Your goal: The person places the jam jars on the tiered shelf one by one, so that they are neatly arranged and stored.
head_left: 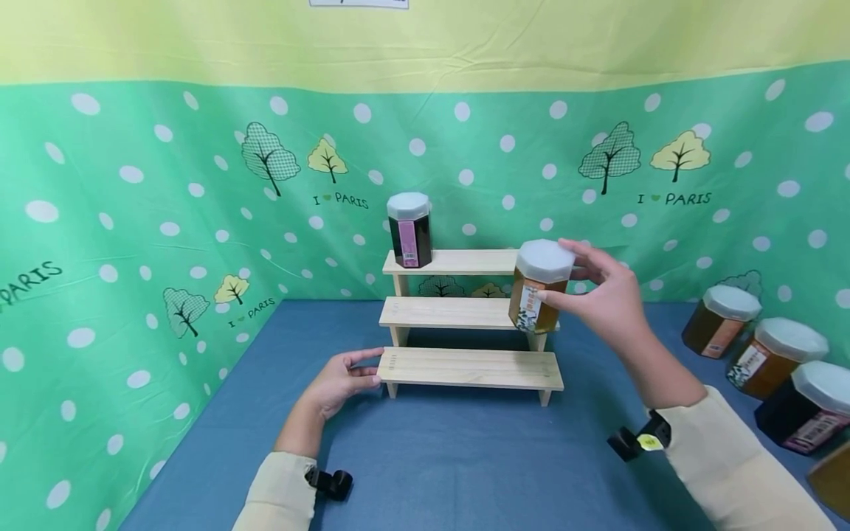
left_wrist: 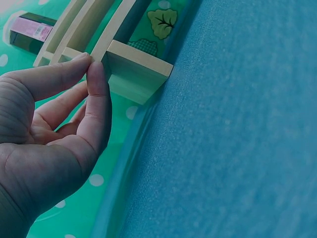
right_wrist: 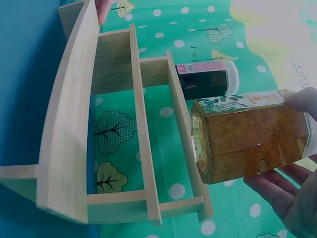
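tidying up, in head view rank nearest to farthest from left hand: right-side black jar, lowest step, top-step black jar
1. Lowest step: left hand pinches its left end
2. Top-step black jar: left end
3. Right-side black jar: far right

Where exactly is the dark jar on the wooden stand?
In the head view, the dark jar stands upright at the left end of the top shelf.
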### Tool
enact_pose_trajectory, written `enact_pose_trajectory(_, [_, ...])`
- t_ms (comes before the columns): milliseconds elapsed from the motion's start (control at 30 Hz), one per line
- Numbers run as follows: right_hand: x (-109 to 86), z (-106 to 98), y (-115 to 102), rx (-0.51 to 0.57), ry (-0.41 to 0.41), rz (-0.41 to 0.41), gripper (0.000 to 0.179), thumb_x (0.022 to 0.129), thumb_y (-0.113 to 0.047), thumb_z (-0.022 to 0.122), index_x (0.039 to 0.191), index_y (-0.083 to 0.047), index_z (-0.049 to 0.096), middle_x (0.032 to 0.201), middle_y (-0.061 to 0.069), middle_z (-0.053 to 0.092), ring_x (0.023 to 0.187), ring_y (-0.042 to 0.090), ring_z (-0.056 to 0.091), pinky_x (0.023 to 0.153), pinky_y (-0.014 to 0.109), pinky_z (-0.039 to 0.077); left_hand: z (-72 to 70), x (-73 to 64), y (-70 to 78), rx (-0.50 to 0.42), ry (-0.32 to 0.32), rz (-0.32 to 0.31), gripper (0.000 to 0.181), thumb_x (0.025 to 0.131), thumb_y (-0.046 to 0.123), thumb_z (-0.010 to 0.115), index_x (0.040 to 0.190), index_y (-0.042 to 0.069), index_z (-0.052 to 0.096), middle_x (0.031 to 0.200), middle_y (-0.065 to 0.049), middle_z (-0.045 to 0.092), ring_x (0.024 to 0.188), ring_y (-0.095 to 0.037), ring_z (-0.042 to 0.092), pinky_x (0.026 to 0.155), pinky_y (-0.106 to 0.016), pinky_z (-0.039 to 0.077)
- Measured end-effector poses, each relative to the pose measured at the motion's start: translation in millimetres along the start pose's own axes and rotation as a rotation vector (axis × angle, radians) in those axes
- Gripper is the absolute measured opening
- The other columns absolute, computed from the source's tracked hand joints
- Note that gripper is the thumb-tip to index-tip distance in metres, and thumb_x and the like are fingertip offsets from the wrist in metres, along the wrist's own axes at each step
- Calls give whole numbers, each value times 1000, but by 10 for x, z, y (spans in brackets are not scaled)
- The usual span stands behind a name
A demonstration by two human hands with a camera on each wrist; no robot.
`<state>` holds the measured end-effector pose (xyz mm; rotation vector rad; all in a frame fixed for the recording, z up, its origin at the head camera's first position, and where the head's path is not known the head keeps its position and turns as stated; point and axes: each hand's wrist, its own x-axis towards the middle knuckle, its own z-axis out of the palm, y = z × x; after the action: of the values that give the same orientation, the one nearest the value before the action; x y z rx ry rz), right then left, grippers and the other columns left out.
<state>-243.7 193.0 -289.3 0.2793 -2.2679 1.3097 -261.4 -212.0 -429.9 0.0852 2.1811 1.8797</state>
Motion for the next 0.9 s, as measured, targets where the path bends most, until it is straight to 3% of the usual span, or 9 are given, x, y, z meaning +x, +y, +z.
enact_pose_trajectory(300, [147, 85, -87, 16, -21, 5, 73, 74, -26, 87, 140, -23, 55, 127, 11, 62, 105, 26, 59, 68, 29, 51, 1, -8, -2, -2, 9, -3, 57, 85, -5, 70, 139, 1, 52, 115, -16, 65, 89, -20, 65, 82, -38, 54])
enact_pose_trajectory(467, [225, 130, -130, 43, -40, 2, 75, 74, -24, 87, 141, -21, 54, 129, 12, 61, 106, 27, 59, 70, 29, 52, 0, -11, 4, -4, 3, 0, 57, 85, -5, 70, 139, 1, 52, 114, -16, 65, 90, -21, 65, 82, -39, 54])
enact_pose_trajectory(900, [407, 309, -183, 43, -58, -6, 73, 75, -24, 86, 140, -19, 54, 127, 14, 60, 106, 29, 61, 78, 46, 52, 6, -9, 12, 2, 4, 1, 56, 86, -5, 69, 139, 1, 52, 115, -17, 65, 90, -20, 65, 83, -39, 54])
